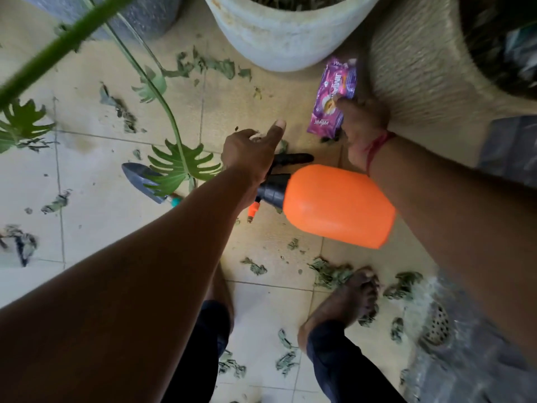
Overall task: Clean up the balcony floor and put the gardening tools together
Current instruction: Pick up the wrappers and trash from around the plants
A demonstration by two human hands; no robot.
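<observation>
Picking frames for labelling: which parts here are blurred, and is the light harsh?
Head view: the sprayer and trowel in the middle are fairly sharp; the ribbed pot, wrapper and right edge smear with motion blur; the stem top left is out of focus; light is soft, without glare.

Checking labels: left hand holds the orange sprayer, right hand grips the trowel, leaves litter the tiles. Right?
No. In the head view the right hand grips the purple packet, not the trowel, which lies on the tiles. The left hand holds the orange sprayer; leaves litter the tiles.
</observation>
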